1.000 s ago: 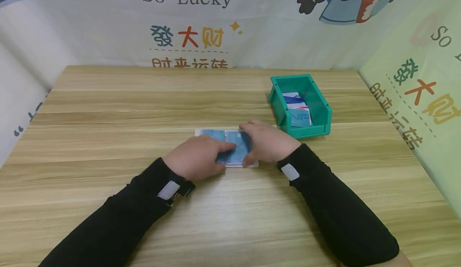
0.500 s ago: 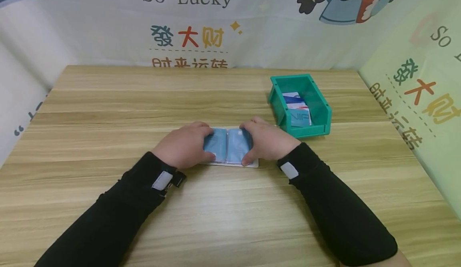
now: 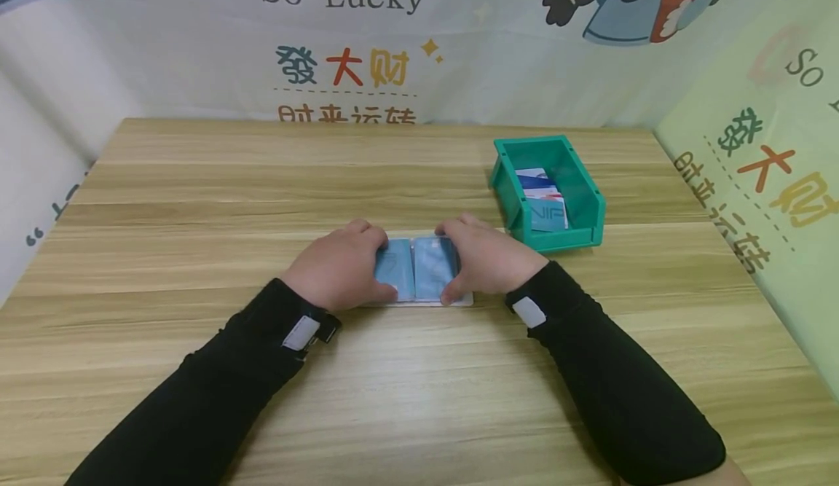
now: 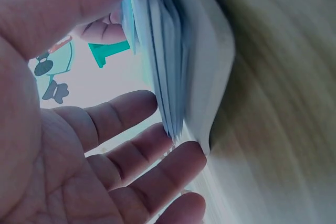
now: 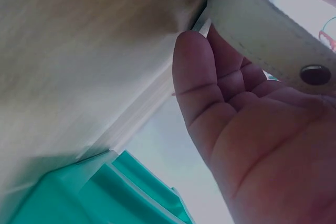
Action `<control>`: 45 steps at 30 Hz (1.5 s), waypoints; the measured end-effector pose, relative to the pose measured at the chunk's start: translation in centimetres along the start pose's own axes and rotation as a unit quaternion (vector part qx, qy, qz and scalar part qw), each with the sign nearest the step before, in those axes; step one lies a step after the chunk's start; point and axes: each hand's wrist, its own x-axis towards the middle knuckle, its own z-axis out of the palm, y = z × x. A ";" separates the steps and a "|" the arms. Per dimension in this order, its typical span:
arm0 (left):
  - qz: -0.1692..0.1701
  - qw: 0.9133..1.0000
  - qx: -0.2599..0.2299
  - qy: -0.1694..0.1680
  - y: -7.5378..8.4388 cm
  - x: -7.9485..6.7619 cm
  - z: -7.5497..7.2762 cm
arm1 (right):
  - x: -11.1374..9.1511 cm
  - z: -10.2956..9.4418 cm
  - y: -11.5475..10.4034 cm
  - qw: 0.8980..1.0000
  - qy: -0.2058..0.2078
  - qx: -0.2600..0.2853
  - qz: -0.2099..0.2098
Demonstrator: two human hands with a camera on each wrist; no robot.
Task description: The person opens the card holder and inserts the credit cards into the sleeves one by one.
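Note:
An opened card holder (image 3: 432,271) with clear sleeves over blue inserts lies flat on the table in the head view. My left hand (image 3: 337,267) grips its left end, thumb at the near edge and fingers at the far edge. The left wrist view shows the stacked sleeves (image 4: 168,61) edge-on above the pale cover (image 4: 212,61). My right hand (image 3: 491,256) holds the right end between thumb and fingers. In the right wrist view, a cream strap (image 5: 252,30) with a metal snap (image 5: 315,74) stands out beside the right palm.
A green bin (image 3: 557,240) stands just beyond my right hand, with several cards (image 3: 547,213) in it, one marked VIP. The wooden table (image 3: 419,398) meets a printed cloth (image 3: 485,78) at the back and sides.
My left hand has moved from the middle of the card holder, where its index finger pointed across the sleeves, to the left end. The right hand has stayed at the right end.

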 end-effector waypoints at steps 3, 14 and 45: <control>0.000 1.000 0.003 0.001 0.0 -0.1 0.0 | 0.0 0.0 0.0 1.000 0.001 0.004 0.001; -0.004 1.000 -0.001 0.007 -0.1 -0.1 0.2 | -0.1 0.1 -0.1 1.000 0.020 -0.011 -0.001; -0.010 1.000 0.001 -0.005 0.0 0.0 0.1 | -0.1 -0.4 -1.0 0.982 0.110 0.148 0.040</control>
